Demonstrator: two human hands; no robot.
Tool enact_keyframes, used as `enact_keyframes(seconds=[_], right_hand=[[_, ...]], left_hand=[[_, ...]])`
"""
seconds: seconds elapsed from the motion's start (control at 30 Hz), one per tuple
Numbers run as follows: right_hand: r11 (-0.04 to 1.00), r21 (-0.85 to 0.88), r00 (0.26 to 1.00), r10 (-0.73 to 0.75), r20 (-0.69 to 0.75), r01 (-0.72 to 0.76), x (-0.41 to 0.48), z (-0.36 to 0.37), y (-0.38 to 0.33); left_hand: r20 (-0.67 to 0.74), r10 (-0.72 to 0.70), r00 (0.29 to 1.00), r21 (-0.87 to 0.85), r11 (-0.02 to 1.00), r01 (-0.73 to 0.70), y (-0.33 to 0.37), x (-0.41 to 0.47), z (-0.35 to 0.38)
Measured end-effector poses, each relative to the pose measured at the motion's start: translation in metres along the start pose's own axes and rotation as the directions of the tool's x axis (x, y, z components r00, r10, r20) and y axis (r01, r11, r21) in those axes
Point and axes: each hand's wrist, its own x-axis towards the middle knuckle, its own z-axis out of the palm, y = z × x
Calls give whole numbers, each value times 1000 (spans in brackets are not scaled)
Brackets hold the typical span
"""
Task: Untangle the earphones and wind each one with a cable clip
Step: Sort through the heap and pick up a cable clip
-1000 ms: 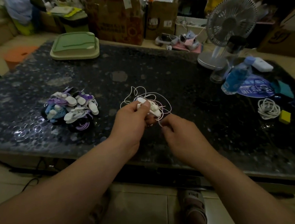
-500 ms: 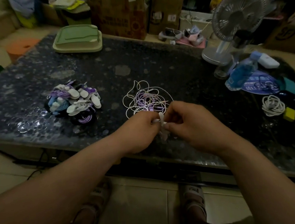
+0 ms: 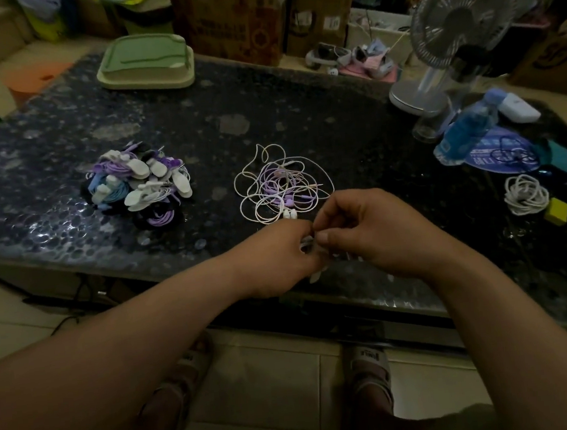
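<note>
White clip (image 3: 315, 275) pinched between left hand (image 3: 280, 261), right hand (image 3: 373, 233), both curled inward.

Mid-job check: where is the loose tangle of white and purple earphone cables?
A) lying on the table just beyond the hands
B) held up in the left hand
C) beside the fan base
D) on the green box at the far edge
A: the tangle lies on the table just beyond the left hand and right hand, which pinch a white clip between them.
</note>
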Motion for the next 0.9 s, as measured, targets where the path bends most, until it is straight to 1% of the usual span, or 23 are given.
enact_keyframes(seconds=[0.1, 0.17, 0.23, 0.33, 0.4, 0.47, 0.53, 0.6, 0.63, 0.7, 0.73, 0.77, 0.8, 0.83, 0.9], right_hand=[[998, -60, 1000, -26, -8, 25, 1, 2, 0], [998, -39, 999, -47, -19, 46, 2, 2, 1], [999, 40, 999, -32, -34, 33, 2, 0, 3], [985, 167, 999, 51, -12, -48, 1, -6, 11], [940, 319, 993, 117, 33, -121, 0, -8, 18], [869, 453, 980, 184, 77, -199, 0, -8, 23], [845, 487, 974, 212, 74, -221, -1, -8, 25], [875, 445, 979, 203, 19, -190, -2, -7, 23], [911, 379, 983, 185, -24, -162, -2, -6, 21], [981, 160, 984, 128, -125, -107, -3, -4, 17], [994, 62, 980, 96, -174, -87, -3, -3, 16], [998, 0, 974, 66, -218, -67, -4, -1, 14], [999, -31, 966, 36, -256, -45, -4, 1, 11], [999, -36, 961, 10, -277, -21, -5, 3, 9], [1000, -2, 966, -20, -257, 20, -5, 6, 7]], left_hand=[[54, -11, 998, 14, 1000, 10, 0, 1, 1], [93, 10, 996, 6, 1000, -10, 2, 1, -1], [133, 43, 990, -72, 997, -34, 3, -1, -5], [182, 84, 980, -209, 977, -45, 8, -3, -10], [210, 113, 971, -288, 956, -49, 10, -4, -12], [217, 138, 966, -345, 937, -57, 11, -4, -15], [212, 145, 967, -370, 927, -58, 9, -4, -19], [189, 123, 974, -389, 920, -40, 6, -2, -20], [157, 96, 983, -416, 909, -22, 5, -1, -21], [82, 25, 996, -515, 857, 21, 4, 1, -20], [63, -19, 998, -577, 815, 52, 5, 2, -20], [49, -61, 997, -638, 766, 78, 4, 3, -18], [31, -89, 996, -677, 731, 87, 3, 4, -17], [6, -105, 994, -684, 725, 80, 3, 4, -17], [-54, -103, 993, -642, 765, 44, 2, 5, -16]])
